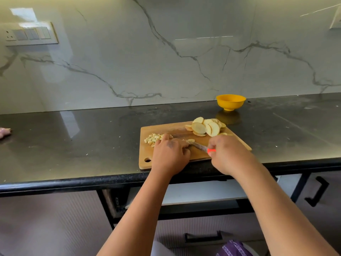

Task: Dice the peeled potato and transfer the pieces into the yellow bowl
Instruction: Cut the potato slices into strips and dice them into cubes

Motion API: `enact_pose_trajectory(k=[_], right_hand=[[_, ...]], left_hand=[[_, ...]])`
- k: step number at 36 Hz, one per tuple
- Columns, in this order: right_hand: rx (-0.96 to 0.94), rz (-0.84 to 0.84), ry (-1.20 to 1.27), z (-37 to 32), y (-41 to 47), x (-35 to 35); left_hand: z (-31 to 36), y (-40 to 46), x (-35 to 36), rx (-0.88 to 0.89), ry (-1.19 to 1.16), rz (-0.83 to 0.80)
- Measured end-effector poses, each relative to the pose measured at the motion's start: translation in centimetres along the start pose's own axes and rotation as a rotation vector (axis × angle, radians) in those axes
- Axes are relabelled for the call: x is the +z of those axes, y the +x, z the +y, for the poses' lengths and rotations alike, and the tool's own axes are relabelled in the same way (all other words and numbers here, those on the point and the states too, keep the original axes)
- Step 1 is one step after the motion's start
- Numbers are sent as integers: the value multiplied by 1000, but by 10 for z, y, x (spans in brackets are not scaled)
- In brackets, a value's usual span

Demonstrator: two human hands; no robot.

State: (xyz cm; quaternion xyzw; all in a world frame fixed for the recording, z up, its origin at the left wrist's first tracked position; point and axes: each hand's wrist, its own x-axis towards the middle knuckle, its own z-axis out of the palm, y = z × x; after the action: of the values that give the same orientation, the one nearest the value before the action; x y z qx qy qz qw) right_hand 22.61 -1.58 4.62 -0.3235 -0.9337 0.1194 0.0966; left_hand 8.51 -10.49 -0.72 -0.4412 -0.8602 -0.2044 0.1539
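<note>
Right hand [227,154] grips one knife [200,146]; left hand [170,153] curls over potato strips [190,140] on one cutting board [145,156] overhanging the counter [73,145] edge. One slice pile [206,127], one dice pile [153,139], one yellow bowl [230,102] behind, apart.

From my feed I see a dark polished worktop [92,137] backed by a white marble-veined wall [166,61]. A switch plate [30,34] sits on the wall at upper left. Below the worktop, cabinet fronts carry black handles [317,191], and purple patterned cloth [233,248] shows at the bottom edge.
</note>
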Motion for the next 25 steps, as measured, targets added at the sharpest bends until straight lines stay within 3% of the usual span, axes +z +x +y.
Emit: enact_pose_trajectory(k=[4,8,16,19,22,25], right_hand=[[21,-48,116,27,-9,-20],[77,-125,491,58,-6,-28],[96,-8,1001,78,32,-17],[66,108,991,64,55,0],[-3,331,808,54,69,26],[-120,520,639,55,72,45]], left_hand=[[0,1,-1,-6,-31,6],[-1,0,0,-7,-62,2],[-4,1,4,24,-127,67],[-6,11,6,57,-156,82],[-1,25,5,85,-184,76],[10,40,8,119,-154,-50]])
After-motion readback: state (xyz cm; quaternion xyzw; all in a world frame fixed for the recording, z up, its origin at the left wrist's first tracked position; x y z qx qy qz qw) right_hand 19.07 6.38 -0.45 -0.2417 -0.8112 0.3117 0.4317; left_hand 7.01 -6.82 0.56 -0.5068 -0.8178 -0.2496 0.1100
